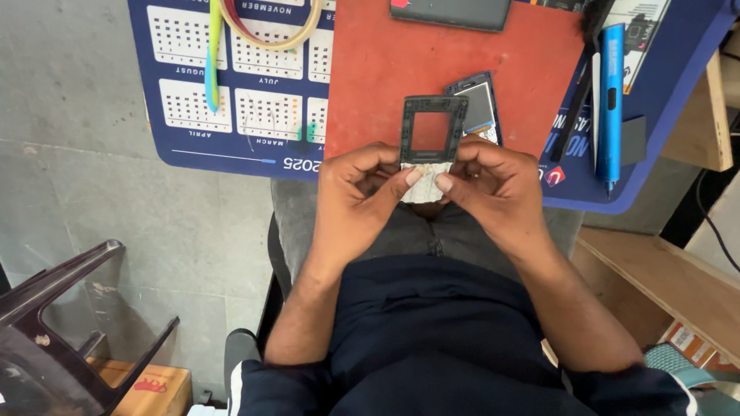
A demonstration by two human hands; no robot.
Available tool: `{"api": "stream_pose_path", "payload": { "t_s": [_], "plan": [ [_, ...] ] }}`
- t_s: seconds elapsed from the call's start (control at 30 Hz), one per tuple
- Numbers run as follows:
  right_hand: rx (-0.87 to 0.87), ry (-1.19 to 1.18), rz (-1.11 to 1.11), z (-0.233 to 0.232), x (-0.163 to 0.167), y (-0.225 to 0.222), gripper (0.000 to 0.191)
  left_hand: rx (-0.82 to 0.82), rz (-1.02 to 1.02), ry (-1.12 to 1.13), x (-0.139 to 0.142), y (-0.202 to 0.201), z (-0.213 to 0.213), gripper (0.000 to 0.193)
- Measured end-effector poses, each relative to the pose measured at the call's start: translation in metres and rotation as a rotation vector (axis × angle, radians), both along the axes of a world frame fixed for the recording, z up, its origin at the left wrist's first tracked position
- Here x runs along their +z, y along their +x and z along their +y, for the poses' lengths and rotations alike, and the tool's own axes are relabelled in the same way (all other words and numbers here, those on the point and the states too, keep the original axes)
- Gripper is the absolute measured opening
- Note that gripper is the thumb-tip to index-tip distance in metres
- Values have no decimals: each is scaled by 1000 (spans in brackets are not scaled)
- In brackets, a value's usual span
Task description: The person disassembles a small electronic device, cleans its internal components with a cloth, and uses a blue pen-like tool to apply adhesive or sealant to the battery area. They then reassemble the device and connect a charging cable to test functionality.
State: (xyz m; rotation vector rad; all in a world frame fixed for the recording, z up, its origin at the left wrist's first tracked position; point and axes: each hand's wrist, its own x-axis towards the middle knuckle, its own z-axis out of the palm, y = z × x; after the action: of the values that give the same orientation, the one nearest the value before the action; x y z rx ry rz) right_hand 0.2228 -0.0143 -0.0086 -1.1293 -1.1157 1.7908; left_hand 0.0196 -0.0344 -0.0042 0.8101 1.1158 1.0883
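Both my hands hold a small dark rectangular phone frame with an open window and a pale keypad part at its lower end. My left hand pinches the lower left of it with thumb and fingers. My right hand pinches the lower right. The frame is upright over the near edge of a red work mat. Just behind it on the mat lies an opened phone body with a grey screen.
A blue desk mat with a printed calendar covers the table. A blue pen-shaped electric screwdriver and a black tool lie at the right. A dark device sits at the far edge. A dark plastic stool stands at the lower left, wooden shelves at right.
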Motion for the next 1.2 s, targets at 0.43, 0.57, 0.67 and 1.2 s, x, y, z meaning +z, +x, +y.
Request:
{"api": "stream_pose_path", "payload": {
  "t_s": [0.43, 0.57, 0.67, 1.2],
  "plan": [
    [28, -34, -96, 0, 2, 4, 13, -58, 69, -52, 8, 5, 4, 6],
    [9, 12, -73, -1, 3, 4, 12, -46, 84, -34, 9, 5, 3, 7],
    [0, 68, -69, -3, 4, 6, 16, -32, 74, -23, 9, 7, 2, 6],
    [-18, 122, -156, -13, 4, 27, 24, -52, -42, -73, 0, 16, -1, 9]
  ]
}}
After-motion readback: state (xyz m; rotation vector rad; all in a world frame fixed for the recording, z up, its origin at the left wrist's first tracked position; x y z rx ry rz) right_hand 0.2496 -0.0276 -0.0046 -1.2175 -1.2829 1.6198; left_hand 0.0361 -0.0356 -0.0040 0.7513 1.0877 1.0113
